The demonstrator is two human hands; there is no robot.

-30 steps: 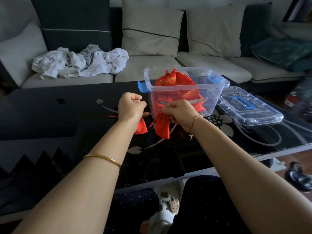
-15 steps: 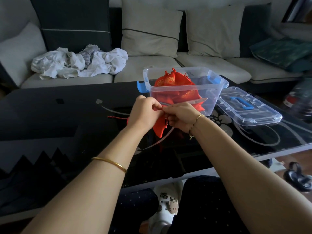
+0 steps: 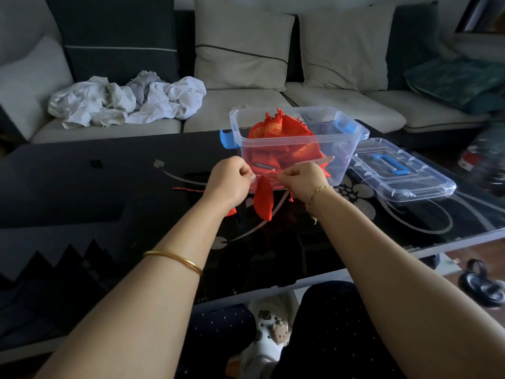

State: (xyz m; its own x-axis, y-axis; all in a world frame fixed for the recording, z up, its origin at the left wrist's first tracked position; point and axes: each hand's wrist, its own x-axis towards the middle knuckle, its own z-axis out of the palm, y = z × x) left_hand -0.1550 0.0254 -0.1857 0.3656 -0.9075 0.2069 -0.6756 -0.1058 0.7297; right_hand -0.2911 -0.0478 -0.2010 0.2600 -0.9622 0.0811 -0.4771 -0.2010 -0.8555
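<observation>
A small red drawstring pouch (image 3: 263, 199) hangs between my hands above the black glass table (image 3: 109, 187). My left hand (image 3: 229, 180) pinches the pouch's top and cord on the left side. My right hand (image 3: 299, 180) pinches the top on the right side. Just behind them stands a clear plastic box (image 3: 344, 149) with blue clips, holding several red pouches (image 3: 278, 131) with gold trim. Another red pouch (image 3: 231, 212) lies on the table, mostly hidden under my left wrist, with a red cord (image 3: 188, 190) trailing left.
The box's clear lid (image 3: 404, 176) with a blue handle lies on the table to the right. A sofa (image 3: 314, 99) with cushions runs behind, with crumpled white cloth (image 3: 123, 102) on its left seat. My knees and a white shoe (image 3: 270, 332) are under the table's front edge.
My left hand moved right from the table to join my right hand at the pouch's top. The two hands have since drawn slightly apart at the pouch mouth.
</observation>
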